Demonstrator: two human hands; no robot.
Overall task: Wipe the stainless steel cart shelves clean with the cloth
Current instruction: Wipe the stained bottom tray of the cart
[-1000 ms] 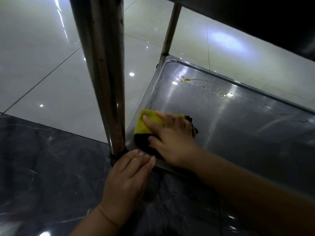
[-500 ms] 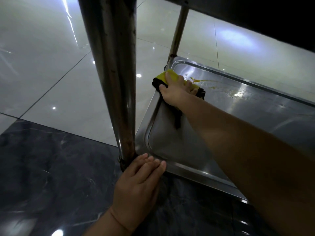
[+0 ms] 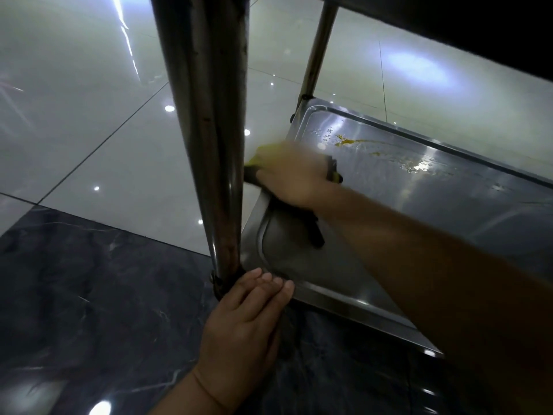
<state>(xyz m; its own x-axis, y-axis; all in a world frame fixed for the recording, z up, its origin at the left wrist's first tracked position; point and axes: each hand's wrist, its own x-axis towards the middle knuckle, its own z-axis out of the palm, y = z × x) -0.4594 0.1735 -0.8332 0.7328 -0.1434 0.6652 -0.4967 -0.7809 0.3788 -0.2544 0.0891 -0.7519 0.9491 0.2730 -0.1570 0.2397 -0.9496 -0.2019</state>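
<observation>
Right hand [image 3: 294, 178] lies on the yellow-and-black cloth [image 3: 314, 233] at the left rim of the smooth steel shelf [image 3: 434, 223] (blurred; finger curl cannot be told). Left hand [image 3: 242, 320]: 4 fingers [image 3: 270, 284] straight, tips touching the shelf's rounded corner beside the tubular post [image 3: 209, 145].

The left hand [image 3: 242, 322] lies palm down, wrist bent slightly back, its fingers [image 3: 269, 283] straight and pressed side by side, pointing forward and a little right. Its forearm comes in from below, with a thin crease across the wrist. The right hand [image 3: 293, 178] is well ahead of the left, reached out palm down over the cloth [image 3: 263, 150], knuckles up and fingers aimed forward-left. It is smeared by motion blur, so whether those fingers are flat or curled cannot be told. The right forearm runs long and nearly straight back from it, passing to the right of the left hand. Both arms are bare.
</observation>
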